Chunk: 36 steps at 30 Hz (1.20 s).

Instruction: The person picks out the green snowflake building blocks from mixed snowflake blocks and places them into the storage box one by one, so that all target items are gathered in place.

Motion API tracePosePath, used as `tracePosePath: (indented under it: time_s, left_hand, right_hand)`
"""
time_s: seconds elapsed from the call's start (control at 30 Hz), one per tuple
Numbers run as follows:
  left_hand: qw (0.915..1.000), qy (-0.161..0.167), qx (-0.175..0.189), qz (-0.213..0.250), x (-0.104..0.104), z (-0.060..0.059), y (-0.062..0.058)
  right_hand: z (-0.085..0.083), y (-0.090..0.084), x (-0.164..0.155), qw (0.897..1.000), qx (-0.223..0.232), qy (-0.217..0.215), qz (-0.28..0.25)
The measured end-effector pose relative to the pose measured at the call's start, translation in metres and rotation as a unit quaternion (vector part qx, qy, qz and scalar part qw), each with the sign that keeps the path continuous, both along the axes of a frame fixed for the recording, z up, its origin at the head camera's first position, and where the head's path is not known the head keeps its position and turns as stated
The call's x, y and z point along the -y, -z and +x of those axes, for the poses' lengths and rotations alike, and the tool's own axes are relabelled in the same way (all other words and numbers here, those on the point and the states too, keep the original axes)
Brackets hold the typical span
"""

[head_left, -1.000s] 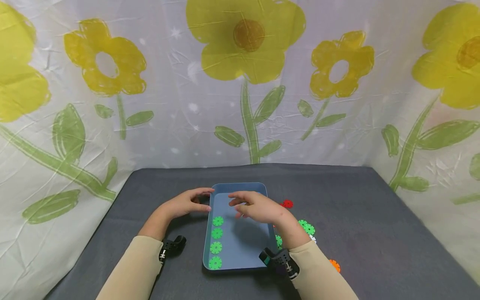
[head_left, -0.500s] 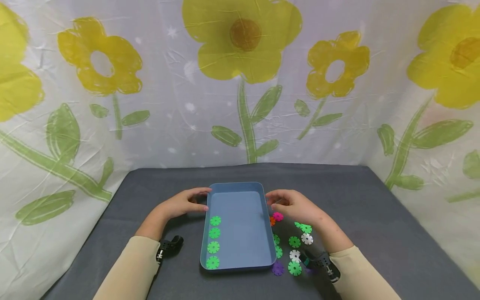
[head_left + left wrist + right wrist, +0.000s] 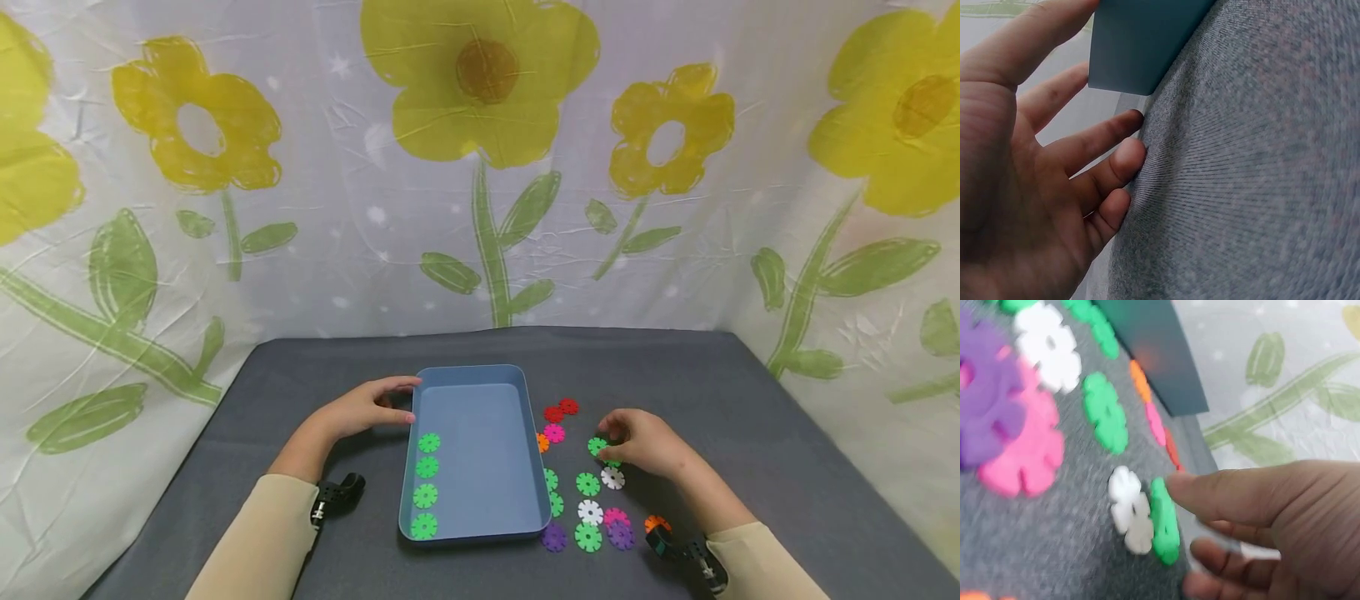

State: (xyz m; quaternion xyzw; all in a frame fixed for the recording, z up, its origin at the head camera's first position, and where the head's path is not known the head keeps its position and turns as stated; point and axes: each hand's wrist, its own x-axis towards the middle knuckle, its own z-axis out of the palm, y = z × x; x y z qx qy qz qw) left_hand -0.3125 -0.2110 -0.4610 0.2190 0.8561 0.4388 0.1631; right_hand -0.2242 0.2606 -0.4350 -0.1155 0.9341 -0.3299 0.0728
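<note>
A shallow blue tray lies on the grey cloth, with a column of green notched discs along its left side. My left hand rests at the tray's left edge, thumb and index finger touching its outer wall. To the right of the tray, my right hand is over two overlapping green discs. Its thumb is at the upper end of a green disc in the right wrist view, the other fingers spread apart. The thumb partly hides what lies behind it.
More discs lie right of the tray: white discs, purple discs, red discs, a pink disc and an orange disc. Some overlap. A flower-printed curtain hangs behind the table.
My right hand has moved from above the tray, across its right edge, to the green discs on the cloth. My left hand has stayed at the tray's left edge.
</note>
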Motion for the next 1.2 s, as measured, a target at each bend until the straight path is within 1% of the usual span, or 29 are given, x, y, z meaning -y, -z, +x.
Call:
tracePosePath:
  time_s: [0.13,0.23,0.4,0.5,0.6,0.73,0.87,0.97,1.1,1.2]
  left_hand:
    - [1.0000,-0.001,0.000,0.000,0.000,0.001,0.001]
    - [1.0000,0.000,0.000,0.001,0.000,0.001,0.001]
    - [1.0000,0.007,-0.005,0.003,0.001,0.000,0.001]
    - [0.9999,0.009,-0.009,0.000,0.001,-0.001,0.000]
    - [0.9999,0.005,-0.009,-0.005,0.000,-0.002,0.000]
    - [0.9999,0.004,-0.011,-0.007,0.000,-0.002,0.000]
    - [0.9998,0.011,-0.014,-0.004,0.001,-0.002,-0.001]
    - [0.9997,0.017,-0.017,-0.002,0.002,-0.003,-0.001]
    - [0.9997,0.017,-0.018,-0.003,0.002,-0.004,0.000]
    - [0.9997,0.015,-0.017,-0.004,0.002,-0.004,0.000]
  right_hand:
    - [0.005,0.001,-0.002,0.998,0.006,0.038,0.041]
    - [0.008,0.001,0.000,0.996,-0.003,0.050,0.069]
    - [0.010,-0.002,0.007,0.991,-0.029,0.050,0.119]
    - [0.008,-0.006,0.011,0.989,-0.045,0.043,0.134]
    - [0.001,-0.015,0.017,0.988,-0.064,0.031,0.135]
    - [-0.010,-0.032,0.032,0.987,-0.093,0.009,0.133]
    - [-0.019,-0.050,0.053,0.985,-0.109,-0.010,0.132]
    - [-0.023,-0.061,0.073,0.985,-0.114,-0.026,0.127]
    - [-0.026,-0.070,0.101,0.983,-0.129,-0.060,0.120]
    - [-0.030,-0.072,0.121,0.980,-0.136,-0.086,0.116]
